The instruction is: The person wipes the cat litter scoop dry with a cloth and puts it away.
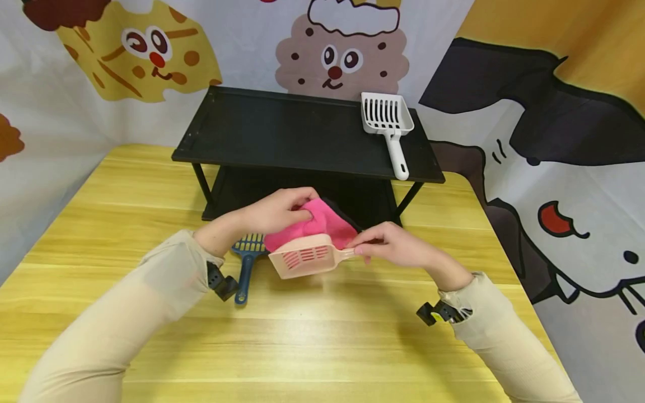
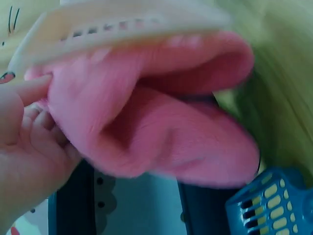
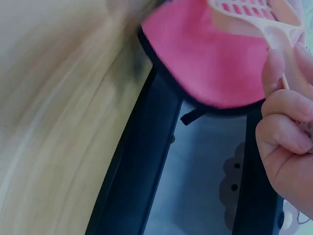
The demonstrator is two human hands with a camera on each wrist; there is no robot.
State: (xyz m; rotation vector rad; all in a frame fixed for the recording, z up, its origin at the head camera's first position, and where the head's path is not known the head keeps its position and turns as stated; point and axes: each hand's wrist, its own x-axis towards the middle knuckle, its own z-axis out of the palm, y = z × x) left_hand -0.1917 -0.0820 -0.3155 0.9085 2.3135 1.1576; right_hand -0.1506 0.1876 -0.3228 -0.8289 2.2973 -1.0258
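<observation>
A pale peach litter scoop (image 1: 302, 258) with a slotted base is held above the table, its handle pinched in my right hand (image 1: 390, 244). My left hand (image 1: 277, 211) grips a pink cloth (image 1: 325, 219) with a black edge, bunched against the back of the scoop. In the left wrist view the cloth (image 2: 161, 122) hangs in loose folds below the scoop (image 2: 122, 29), with the thumb on its near side. The right wrist view shows thumb and fingers around the scoop's handle (image 3: 288, 58) and the cloth (image 3: 210, 58) behind it.
A blue litter scoop (image 1: 245, 274) lies on the wooden table (image 1: 322, 347) by the left forearm. Behind the hands stands a black two-tier rack (image 1: 282, 131). On its top shelf, at the right, rests a white litter scoop (image 1: 390, 120), handle toward the front. Cartoon-printed curtains (image 1: 252, 33) hang behind.
</observation>
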